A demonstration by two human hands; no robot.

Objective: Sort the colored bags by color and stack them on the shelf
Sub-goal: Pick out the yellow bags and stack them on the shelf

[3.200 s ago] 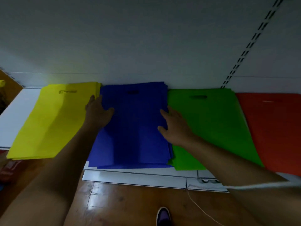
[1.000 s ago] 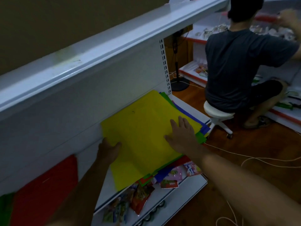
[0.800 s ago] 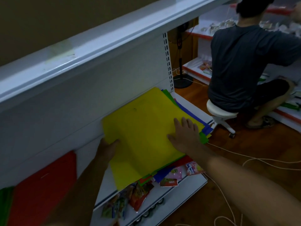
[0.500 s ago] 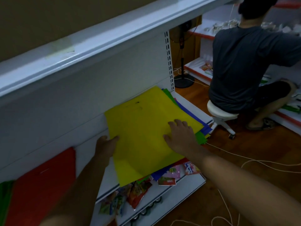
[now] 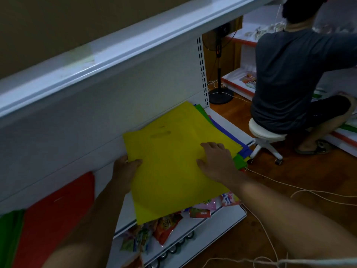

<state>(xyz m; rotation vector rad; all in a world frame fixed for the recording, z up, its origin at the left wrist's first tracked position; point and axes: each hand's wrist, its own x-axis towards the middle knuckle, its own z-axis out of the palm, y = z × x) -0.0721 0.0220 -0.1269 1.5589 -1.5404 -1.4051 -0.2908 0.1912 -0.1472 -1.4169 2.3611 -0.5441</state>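
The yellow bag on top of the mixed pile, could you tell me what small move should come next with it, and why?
Probably lift the yellow bag off the mixed pile. The left hand already pinches its left edge with the thumb on top, and the right hand rests on it with fingers bent. Blue and green bags show beneath it, so it is not yet sorted.

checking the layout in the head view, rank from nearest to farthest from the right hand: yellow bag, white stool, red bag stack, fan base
From the right hand:
1. yellow bag: directly under the hand, touched by it.
2. white stool: to its right, on the floor.
3. red bag stack and fan base: too close to call; the stack lies far left on the shelf, the base up beyond the shelf end.
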